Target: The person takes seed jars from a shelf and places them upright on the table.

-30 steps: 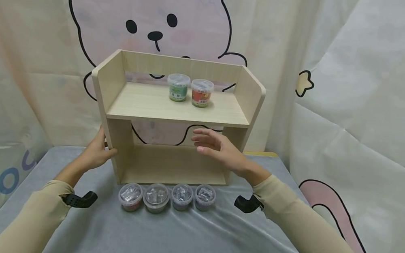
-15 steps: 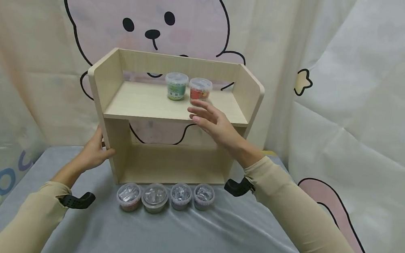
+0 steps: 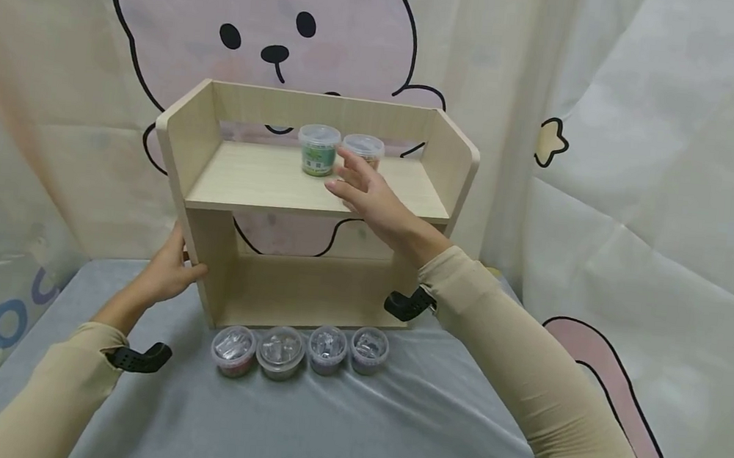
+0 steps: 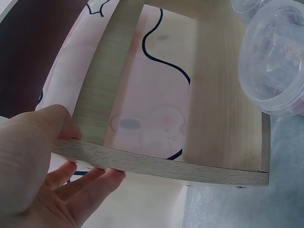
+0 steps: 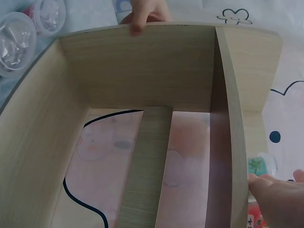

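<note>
A pale wooden two-tier shelf (image 3: 245, 180) stands on the table. My left hand (image 3: 167, 272) grips the edge of its left side panel, the thumb on one face and the fingers (image 4: 97, 190) on the other. On the upper board are two clear-lidded plastic tubs, one with a green label (image 3: 318, 156) and one with a red label (image 5: 253, 214). My right hand (image 3: 373, 196) is raised at the upper board, its fingers spread and loosely bent, with the fingertips beside both tubs. It covers most of the red-labelled tub in the head view.
Several clear-lidded tubs (image 3: 281, 352) stand in a row on the grey-blue tablecloth (image 3: 294, 436), just before the shelf's lower board (image 3: 312, 319). Printed curtains (image 3: 487, 86) hang behind and beside the table.
My right hand has risen from before the lower opening to the upper board, moving left and up to the red-labelled tub. The left hand keeps its grip on the side panel.
</note>
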`<state>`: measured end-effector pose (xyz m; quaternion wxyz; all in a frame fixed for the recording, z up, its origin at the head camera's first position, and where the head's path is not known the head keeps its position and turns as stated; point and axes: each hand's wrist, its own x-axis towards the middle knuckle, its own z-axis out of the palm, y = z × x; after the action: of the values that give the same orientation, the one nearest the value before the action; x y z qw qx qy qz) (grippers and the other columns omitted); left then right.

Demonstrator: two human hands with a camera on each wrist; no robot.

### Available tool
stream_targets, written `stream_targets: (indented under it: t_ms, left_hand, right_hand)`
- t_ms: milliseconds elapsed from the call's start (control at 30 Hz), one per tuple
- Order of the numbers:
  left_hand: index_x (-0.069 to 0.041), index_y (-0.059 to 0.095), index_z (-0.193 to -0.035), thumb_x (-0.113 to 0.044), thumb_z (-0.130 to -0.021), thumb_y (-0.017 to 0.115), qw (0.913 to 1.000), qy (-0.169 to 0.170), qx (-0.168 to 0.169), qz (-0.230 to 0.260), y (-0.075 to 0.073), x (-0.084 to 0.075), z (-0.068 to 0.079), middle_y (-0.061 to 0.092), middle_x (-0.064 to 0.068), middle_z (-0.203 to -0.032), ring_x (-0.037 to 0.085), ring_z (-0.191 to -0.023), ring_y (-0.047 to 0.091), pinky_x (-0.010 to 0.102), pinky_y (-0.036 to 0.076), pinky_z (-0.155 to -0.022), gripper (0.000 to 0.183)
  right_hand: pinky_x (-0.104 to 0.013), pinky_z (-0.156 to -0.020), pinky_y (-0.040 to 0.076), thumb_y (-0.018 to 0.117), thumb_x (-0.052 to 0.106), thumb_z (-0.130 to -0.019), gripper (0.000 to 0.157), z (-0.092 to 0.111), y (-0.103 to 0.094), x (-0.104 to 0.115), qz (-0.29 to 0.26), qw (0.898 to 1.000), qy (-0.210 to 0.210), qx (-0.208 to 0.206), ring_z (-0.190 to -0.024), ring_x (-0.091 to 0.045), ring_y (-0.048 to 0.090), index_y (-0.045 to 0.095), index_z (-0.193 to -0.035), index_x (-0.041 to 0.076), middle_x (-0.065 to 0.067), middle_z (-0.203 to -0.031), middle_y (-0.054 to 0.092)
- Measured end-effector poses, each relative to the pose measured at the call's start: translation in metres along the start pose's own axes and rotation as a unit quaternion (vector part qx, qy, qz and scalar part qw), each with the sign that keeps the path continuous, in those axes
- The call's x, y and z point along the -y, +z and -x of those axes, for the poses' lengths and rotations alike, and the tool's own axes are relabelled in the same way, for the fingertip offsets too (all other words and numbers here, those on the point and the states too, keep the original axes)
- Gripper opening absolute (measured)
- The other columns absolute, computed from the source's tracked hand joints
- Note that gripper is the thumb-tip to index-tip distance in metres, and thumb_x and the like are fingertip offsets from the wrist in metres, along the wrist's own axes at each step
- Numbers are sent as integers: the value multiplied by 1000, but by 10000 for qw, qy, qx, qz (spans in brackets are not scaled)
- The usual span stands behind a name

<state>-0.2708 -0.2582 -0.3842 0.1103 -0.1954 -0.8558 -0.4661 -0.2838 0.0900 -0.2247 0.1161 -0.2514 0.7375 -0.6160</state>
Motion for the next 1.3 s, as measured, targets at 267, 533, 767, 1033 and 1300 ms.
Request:
stream_targets:
  t_ms: [267,533,767,1033,1300]
  left_hand:
    - [-10,0,-162,16,-80,60,9999,48,-25,-92,0,0,-1,22,32,-159,52,-137,35,71,41,-96,105]
    - [-17,-5,-163,15,-82,60,9999,-75,36,-75,1,1,-1,17,29,-163,53,-142,30,76,38,-100,109]
    - [-22,-8,-163,15,-83,61,9999,-76,75,-36,-1,0,-1,13,27,-165,54,-144,27,79,35,-100,112]
    - [-21,-8,-163,14,-84,61,9999,-100,89,-89,0,1,-1,13,28,-165,54,-144,27,79,34,-102,111]
    - [-20,-9,-163,14,-84,59,9998,-133,130,-78,0,-1,0,12,28,-165,54,-145,26,79,34,-102,109]
  right_hand:
    - [-39,-128,22,56,26,-103,77,-21,6,4,-120,9987,480,-152,-159,-17,14,8,-164,31,-9,-172,11]
    - [-40,-130,17,57,25,-103,85,-36,7,4,-520,9959,668,-331,-160,-18,7,-2,-164,29,-7,-172,-8]
    - [-40,-130,14,57,27,-103,87,-44,6,4,-286,9962,694,-446,-160,-19,-2,-5,-163,30,-7,-172,-12]
    - [-42,-130,12,62,30,-100,92,-61,6,2,84,9931,744,-900,-161,-20,-2,-4,-164,27,-7,-173,-3]
    - [-38,-131,10,64,30,-99,92,-76,4,-4,-102,9907,624,-1208,-161,-17,0,-1,-164,29,4,-173,-3]
